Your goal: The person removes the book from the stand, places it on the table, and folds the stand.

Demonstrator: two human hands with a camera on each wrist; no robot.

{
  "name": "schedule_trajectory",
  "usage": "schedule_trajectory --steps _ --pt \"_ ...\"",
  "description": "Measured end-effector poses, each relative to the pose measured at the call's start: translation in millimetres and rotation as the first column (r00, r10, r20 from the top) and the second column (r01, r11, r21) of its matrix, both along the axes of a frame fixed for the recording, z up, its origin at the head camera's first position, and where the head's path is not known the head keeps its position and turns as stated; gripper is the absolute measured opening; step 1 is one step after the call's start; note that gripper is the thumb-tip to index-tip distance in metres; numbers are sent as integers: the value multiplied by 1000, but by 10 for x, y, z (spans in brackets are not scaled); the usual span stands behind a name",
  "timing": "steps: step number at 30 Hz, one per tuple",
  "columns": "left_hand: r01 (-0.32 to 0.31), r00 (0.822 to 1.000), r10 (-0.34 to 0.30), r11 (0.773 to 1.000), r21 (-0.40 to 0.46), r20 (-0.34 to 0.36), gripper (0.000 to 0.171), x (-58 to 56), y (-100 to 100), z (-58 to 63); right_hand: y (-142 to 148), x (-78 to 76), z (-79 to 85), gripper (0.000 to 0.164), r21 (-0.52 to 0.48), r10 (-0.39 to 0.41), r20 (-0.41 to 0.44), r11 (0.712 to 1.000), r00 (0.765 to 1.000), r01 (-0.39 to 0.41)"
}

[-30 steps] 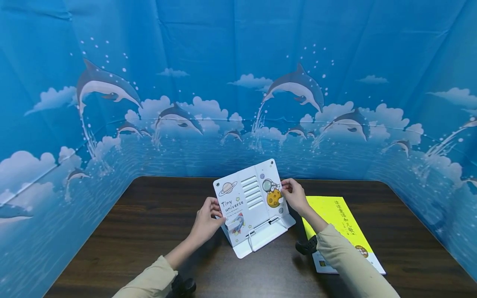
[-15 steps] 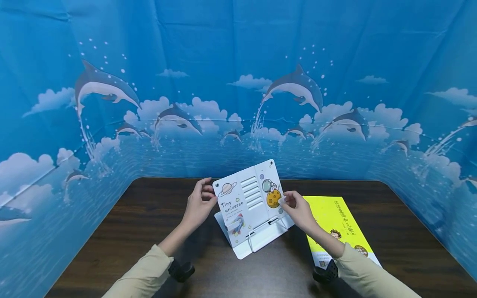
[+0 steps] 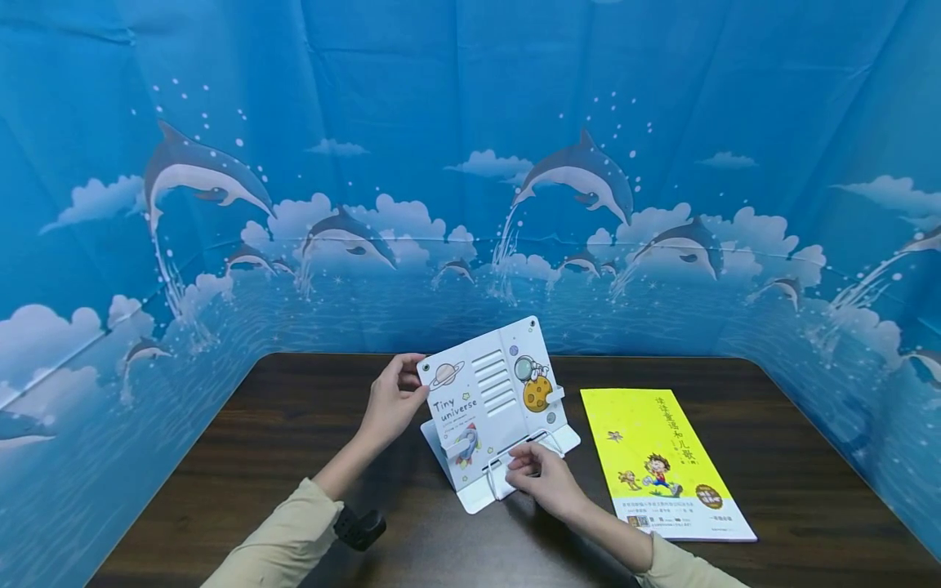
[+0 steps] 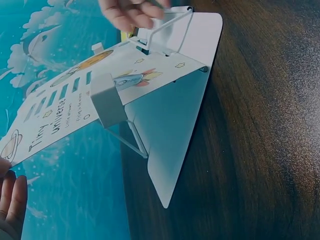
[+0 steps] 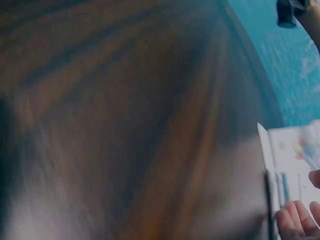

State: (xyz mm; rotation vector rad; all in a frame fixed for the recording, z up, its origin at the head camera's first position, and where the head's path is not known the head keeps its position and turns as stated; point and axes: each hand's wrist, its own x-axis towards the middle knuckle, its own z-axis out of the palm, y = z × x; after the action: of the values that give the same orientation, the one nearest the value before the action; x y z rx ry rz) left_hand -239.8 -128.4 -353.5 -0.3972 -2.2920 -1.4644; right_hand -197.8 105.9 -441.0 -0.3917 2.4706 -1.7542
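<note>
A white book stand (image 3: 515, 384) with planet, astronaut and rocket prints and the words "Tiny universe" stands propped on the table, its panel leaning back. My left hand (image 3: 390, 402) pinches the panel's upper left corner, thumb in front; in the left wrist view the fingers (image 4: 18, 197) reach behind that corner. Over the stand's lower ledge hovers my right hand (image 3: 550, 483), fingers loosely bent, close to the wire page holder (image 3: 491, 480). The left wrist view shows these fingers (image 4: 142, 19) above the wire, nothing between them. The stand's base plate (image 4: 167, 135) lies flat beneath.
A yellow and white book (image 3: 639, 433) lies flat on the dark wooden table (image 3: 243, 482), to the right of the stand. Behind the table's far edge hangs a blue dolphin-print cloth (image 3: 441, 163).
My right hand has left the panel's right clip and come down leftward to the lower ledge, uncovering the book. My left hand has slid up from the panel's left edge to its upper corner.
</note>
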Motion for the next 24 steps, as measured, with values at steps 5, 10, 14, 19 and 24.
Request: schedule_trajectory --steps 5,10,14,19,24 --pt "1 1000 -2 1000 -20 -3 39 -22 -10 -16 -132 37 -73 32 -66 31 21 997 999 -29" --pt "10 1000 -10 1000 -17 -12 39 -74 -43 -88 -225 25 -105 25 -59 -11 -19 998 1000 10" --pt "-8 1000 8 1000 -11 -7 38 67 16 61 -272 8 -115 19 -23 -15 -82 1000 997 13" --pt "-8 1000 8 1000 -4 -17 38 3 -6 -8 -284 -14 -119 16 7 8 -105 1000 994 -8" --pt "-4 1000 4 1000 13 -2 39 -136 -60 -159 -279 -50 -165 15 31 24 -104 999 994 -21"
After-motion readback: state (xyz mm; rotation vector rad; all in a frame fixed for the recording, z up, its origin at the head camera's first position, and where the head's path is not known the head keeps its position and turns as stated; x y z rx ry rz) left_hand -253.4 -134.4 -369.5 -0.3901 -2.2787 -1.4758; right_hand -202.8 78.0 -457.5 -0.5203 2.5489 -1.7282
